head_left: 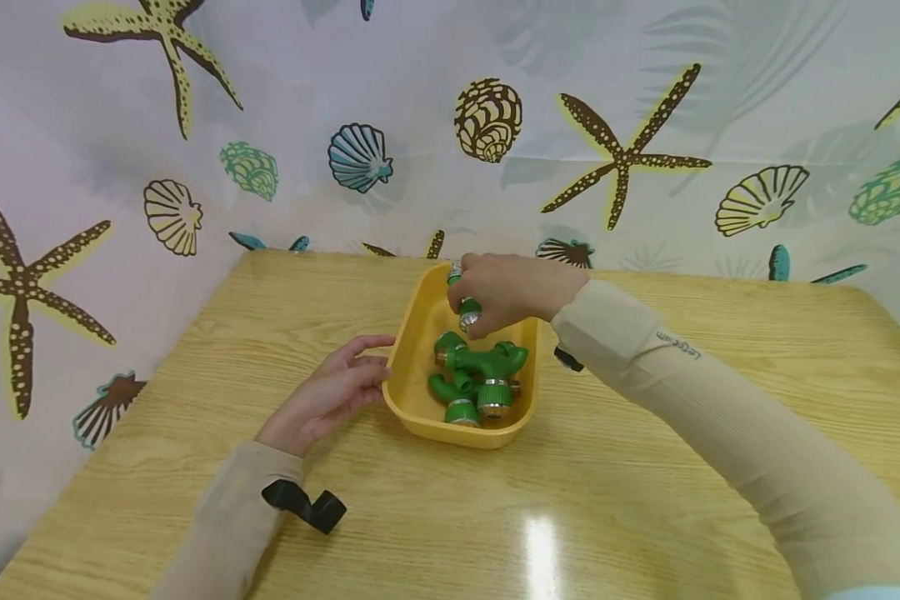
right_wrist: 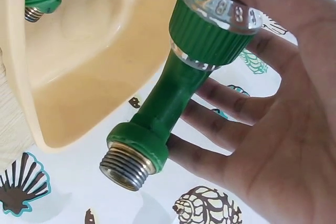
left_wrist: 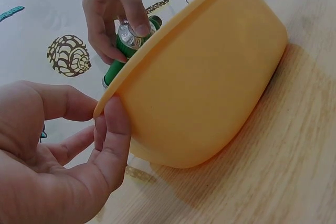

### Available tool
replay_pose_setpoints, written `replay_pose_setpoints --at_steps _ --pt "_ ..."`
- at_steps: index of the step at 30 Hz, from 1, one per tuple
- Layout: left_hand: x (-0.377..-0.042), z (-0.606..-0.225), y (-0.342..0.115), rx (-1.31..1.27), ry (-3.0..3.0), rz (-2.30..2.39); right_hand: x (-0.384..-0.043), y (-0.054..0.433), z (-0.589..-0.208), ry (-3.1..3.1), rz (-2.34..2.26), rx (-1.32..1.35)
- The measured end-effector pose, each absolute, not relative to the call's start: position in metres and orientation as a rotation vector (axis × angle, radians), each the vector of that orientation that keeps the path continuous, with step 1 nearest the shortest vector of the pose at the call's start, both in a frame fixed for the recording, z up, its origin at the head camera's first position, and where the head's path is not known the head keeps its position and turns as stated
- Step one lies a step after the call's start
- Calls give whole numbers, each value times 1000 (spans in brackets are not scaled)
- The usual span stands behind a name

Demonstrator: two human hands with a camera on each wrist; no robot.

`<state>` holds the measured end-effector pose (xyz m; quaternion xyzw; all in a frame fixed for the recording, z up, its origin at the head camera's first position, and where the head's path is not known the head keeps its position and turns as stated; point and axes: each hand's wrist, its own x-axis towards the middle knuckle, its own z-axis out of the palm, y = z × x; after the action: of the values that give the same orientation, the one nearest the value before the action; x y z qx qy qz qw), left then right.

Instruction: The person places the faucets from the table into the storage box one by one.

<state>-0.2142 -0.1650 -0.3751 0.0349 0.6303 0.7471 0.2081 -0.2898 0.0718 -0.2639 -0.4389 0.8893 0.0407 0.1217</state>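
Note:
Over the far end of a yellow plastic basin (head_left: 438,431), my right hand (head_left: 513,287) grips a green pipe fitting (right_wrist: 173,90). This fitting has a ribbed collar with a silvery, marked cap at one end and a metal screw thread at the other. Fingers and thumb close around its capped end in the right wrist view. My left hand (head_left: 336,392) pinches the basin's rim at its left side, thumb and fingers on either side of the edge. Several other green fittings (head_left: 487,364), some branched or curved, lie heaped in the basin's near half.
The basin stands on a light wood-grain table (head_left: 645,467). A white cloth (head_left: 420,75) printed with shells and starfish hangs behind and at the left. Black straps (head_left: 307,506) sit on both sleeves.

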Motion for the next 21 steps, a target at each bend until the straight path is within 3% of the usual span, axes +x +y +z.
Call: replay_pose_setpoints --at_steps 21 --pt "-215 -375 -164 88 1786 2063 -301 65 -271 2511 61 -1273"
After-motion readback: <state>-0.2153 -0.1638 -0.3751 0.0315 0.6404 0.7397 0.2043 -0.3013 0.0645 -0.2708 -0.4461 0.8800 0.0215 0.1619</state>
